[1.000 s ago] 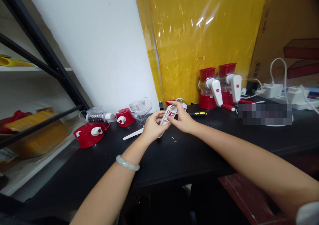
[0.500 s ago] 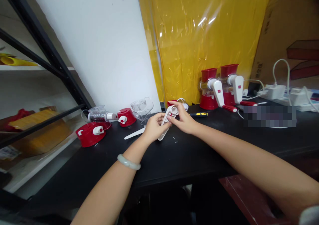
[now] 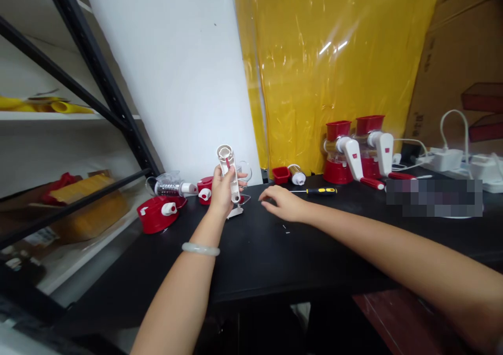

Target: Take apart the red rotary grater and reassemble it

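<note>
My left hand [image 3: 222,191] is wrapped round a white plastic crank handle [image 3: 234,186], held upright with its hollow, ribbed side showing and its round end on top. Just behind that hand, partly hidden, are a red grater base [image 3: 205,190] and a clear plastic housing [image 3: 247,169]. A white flat piece [image 3: 236,212] lies on the table below the handle. My right hand [image 3: 283,202] hovers over the table with fingers loosely bent, thumb apart and nothing in it. Beside it lies a screwdriver [image 3: 320,191] with a black and yellow grip.
On the black table [image 3: 267,261], a red hopper [image 3: 280,175] and a metal grater drum [image 3: 296,175] stand at the back. Two assembled rotary graters [image 3: 338,151] are to the right, near white chargers [image 3: 448,158]. At left are another red base [image 3: 156,216] and a shelf rack [image 3: 98,82].
My right hand has let go of the white crank handle and moved down beside the screwdriver. My left hand has moved left, holding the handle alone, turned upright. The camera view has shifted.
</note>
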Tool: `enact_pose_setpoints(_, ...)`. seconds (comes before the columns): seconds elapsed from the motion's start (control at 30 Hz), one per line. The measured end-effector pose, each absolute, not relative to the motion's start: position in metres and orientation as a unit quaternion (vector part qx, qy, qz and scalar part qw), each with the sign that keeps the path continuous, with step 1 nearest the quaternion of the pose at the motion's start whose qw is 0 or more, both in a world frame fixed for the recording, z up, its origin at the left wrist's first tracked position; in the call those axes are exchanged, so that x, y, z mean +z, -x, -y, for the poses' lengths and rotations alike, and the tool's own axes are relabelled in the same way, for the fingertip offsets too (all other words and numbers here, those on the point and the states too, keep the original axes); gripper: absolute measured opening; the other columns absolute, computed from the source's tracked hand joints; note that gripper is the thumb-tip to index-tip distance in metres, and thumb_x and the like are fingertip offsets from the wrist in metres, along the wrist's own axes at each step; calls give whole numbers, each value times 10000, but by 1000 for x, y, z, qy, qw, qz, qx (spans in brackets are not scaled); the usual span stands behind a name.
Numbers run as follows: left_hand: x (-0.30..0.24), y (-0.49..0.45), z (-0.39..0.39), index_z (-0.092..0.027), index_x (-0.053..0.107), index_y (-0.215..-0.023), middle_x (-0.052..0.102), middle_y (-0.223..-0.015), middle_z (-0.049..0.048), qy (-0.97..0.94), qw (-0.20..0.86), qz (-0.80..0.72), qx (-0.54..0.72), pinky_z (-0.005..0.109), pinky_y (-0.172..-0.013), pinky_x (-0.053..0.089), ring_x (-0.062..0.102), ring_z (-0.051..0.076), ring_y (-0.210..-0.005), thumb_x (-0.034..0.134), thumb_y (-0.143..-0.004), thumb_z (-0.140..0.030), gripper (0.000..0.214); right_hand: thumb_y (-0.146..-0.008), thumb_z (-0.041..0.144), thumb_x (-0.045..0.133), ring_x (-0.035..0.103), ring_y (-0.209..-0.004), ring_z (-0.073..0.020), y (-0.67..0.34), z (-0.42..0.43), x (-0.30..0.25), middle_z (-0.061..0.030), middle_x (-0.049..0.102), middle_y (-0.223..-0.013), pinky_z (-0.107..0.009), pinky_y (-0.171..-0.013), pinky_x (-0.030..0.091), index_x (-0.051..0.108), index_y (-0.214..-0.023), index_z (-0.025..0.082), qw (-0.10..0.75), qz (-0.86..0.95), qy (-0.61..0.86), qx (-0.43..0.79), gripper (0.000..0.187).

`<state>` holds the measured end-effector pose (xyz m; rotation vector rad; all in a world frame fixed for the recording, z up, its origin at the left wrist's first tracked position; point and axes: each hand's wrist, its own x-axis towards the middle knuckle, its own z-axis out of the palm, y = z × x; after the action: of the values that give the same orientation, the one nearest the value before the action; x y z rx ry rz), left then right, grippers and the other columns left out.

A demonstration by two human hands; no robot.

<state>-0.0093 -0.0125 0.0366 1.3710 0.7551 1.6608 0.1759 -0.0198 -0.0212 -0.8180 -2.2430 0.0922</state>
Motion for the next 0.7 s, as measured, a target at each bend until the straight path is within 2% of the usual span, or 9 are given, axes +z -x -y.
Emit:
enact_pose_setpoints(0.13, 34, 10, 12, -237, 376, -922, 561, -615, -94, -540, 420, -279, 674, 144, -412, 384, 519, 56, -415, 652, -749, -449, 388, -862, 270, 557, 645, -862, -256, -128, 6, -12, -135, 694, -875, -370, -799, 481, 683, -892, 135, 225, 891, 392, 31, 187)
enact_pose_setpoints(0.2, 33, 10, 13, -241, 367, -911, 530, -595, -107, -538, 431, -271, 671, 145, -398, 369, 486, 50, -392, 643, -756, -437, 372, -842, 291, 583, 660, -871, -264, -106, -4, -13, -140, 704, -890, -346, -794, 479, 693, -879, 133, 195, 884, 421, 57, 196)
enact_pose_setpoints(0.37, 33, 13, 16, -227, 415, -935, 506, -561, -97, -530, 440, -259, 677, 152, -341, 316, 446, 58, -351, 650, -751, -509, 410, -799, 327, 651, 670, -829, -235, -77, -23, -25, -107, 719, -878, -285, -725, 478, 705, -857, 152, 212, 872, 438, 59, 192)
enact_pose_setpoints(0.53, 36, 14, 20, -186, 491, -964, 524, -547, -62, -506, 495, -226, 669, 170, -313, 297, 435, 75, -331, 556, -764, -643, 503, -787, 280, 662, 661, -795, -198, -71, -33, -32, -66, 716, -835, -240, -675, 451, 705, -868, 168, 247, 857, 448, 67, 145)
enact_pose_setpoints(0.7, 42, 16, 25, -165, 532, -996, 514, -539, -39, -487, 586, -171, 624, 171, -331, 322, 436, 85, -353, 418, -861, -567, 440, -826, 223, 599, 631, -732, -174, -101, -29, -22, -67, 689, -777, -239, -647, 415, 683, -803, 153, 274, 842, 460, 66, 112)
